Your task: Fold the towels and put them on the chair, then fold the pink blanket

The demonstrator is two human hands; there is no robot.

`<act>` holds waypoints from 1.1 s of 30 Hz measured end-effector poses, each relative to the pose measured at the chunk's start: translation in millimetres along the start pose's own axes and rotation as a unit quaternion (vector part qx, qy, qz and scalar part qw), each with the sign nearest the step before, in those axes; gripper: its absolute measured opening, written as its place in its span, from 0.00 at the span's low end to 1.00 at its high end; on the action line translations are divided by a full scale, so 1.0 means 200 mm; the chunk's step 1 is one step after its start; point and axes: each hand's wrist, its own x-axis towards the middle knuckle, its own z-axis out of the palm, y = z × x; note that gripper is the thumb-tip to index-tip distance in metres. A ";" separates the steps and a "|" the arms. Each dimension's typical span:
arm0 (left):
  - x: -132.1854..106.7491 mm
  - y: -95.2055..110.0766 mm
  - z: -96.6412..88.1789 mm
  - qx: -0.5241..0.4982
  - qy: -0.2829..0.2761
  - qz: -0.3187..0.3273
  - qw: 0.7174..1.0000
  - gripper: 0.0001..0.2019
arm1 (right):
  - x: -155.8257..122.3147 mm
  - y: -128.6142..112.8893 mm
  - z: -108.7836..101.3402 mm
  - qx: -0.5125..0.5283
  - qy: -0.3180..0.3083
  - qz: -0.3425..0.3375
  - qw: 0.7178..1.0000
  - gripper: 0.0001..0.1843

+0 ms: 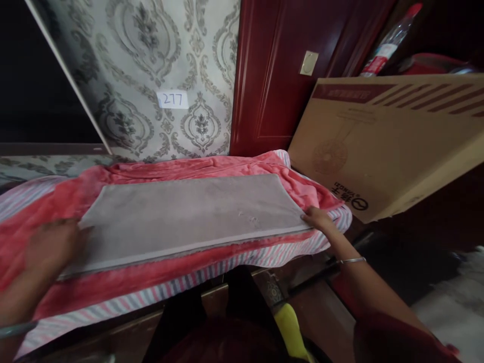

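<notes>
A flat grey cloth with a pale hem along its near edge lies spread on a pink plush blanket. The blanket's border is striped white, pink and grey. At the cloth's right edge, near its front corner, my right hand is closed, pinching the cloth between thumb and fingers. My left hand is over the left edge of the cloth, smeared by motion, so its grip cannot be made out. A few small wrinkles or marks show on the cloth toward the right.
Behind the blanket stands a patterned wall with a paper label reading 277. A dark screen is at left, a dark red door panel at centre. To the right are a large cardboard box and a plastic bottle. Something yellow is below.
</notes>
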 end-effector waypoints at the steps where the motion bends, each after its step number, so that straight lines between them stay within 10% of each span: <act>1: 0.02 0.15 -0.01 -0.002 -0.017 0.051 0.999 0.27 | 0.01 -0.04 0.01 -0.027 0.027 -0.033 0.999 0.05; 7: 0.06 1.23 0.05 -0.175 -0.085 0.410 0.891 0.24 | -0.08 -0.41 0.36 -0.125 -0.019 -0.346 0.929 0.24; 11: 0.01 1.60 0.18 -0.151 -0.093 0.515 0.838 0.29 | -0.12 -0.45 0.49 -0.191 -0.156 -0.391 0.886 0.30; 18: -0.02 1.63 0.31 -0.137 -0.089 0.536 0.828 0.31 | 0.16 -0.27 0.20 -0.315 -0.074 -0.150 0.934 0.30; 21: -0.01 1.63 0.32 -0.141 -0.087 0.537 0.827 0.30 | 0.21 -0.42 0.30 -0.288 -0.036 -0.180 0.940 0.30; 26: -0.01 1.62 0.32 -0.149 -0.088 0.533 0.828 0.30 | 0.28 -0.64 0.57 -0.236 -0.160 -0.352 0.891 0.34; 33: -0.06 1.61 0.31 -0.182 -0.114 0.526 0.823 0.32 | 0.54 -0.55 0.48 -0.326 -0.064 -0.160 0.930 0.32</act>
